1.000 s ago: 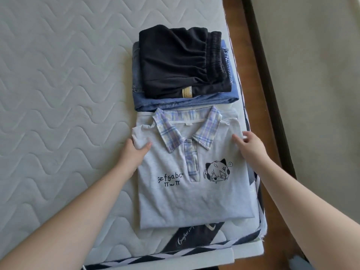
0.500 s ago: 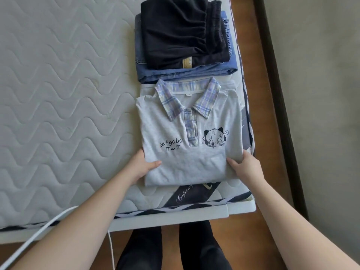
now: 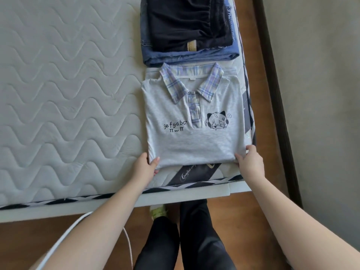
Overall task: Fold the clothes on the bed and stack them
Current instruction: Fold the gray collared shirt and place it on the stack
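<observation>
A folded grey polo shirt [image 3: 192,137] with a plaid collar, black lettering and a cartoon print lies near the bed's right corner. My left hand [image 3: 145,166] pinches its near left corner, thumb on top. My right hand [image 3: 250,161] pinches the near right corner the same way. Just beyond the shirt sits a stack: folded black trousers [image 3: 187,22] on top of folded blue jeans [image 3: 191,56].
The white quilted mattress [image 3: 64,98] stretches away to the left. Its near edge and the white bed frame [image 3: 194,193] run below my hands. A white cable [image 3: 64,238] hangs at the lower left. My legs stand on the wooden floor [image 3: 251,209]; a dark baseboard runs along the right.
Both hands slid from the shirt's shoulders down its sides to the near corners and now pinch the hem. The view has tilted down toward the bed edge.
</observation>
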